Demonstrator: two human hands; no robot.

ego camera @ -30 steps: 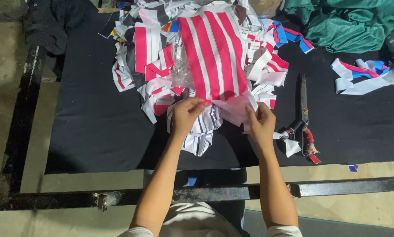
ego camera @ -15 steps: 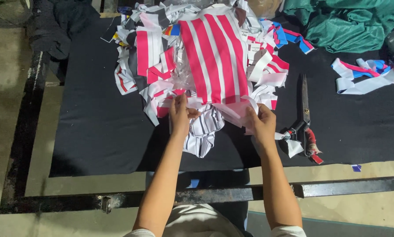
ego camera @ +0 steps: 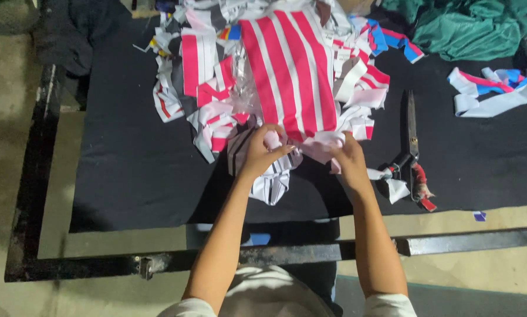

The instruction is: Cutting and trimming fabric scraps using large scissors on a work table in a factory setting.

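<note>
Lengthwise, striped cloth [ego camera: 290,70] stretching away from both hands [ego camera: 304,155].

Black cloth [ego camera: 134,176] left of left hand [ego camera: 262,151]: open, passable. Right of right hand [ego camera: 348,161]: scissors [ego camera: 412,147] and scraps [ego camera: 392,183] obstruct. Ahead: striped fabric pile [ego camera: 275,76] blocks. Far right corner, possibly green cloth [ego camera: 469,29], crowds edge.

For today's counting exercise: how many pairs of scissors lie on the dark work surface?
1. The scissors lie on the black cloth to the right of the right hand, blades pointing away from the person. More could be hidden beneath the striped fabric pile.
</note>
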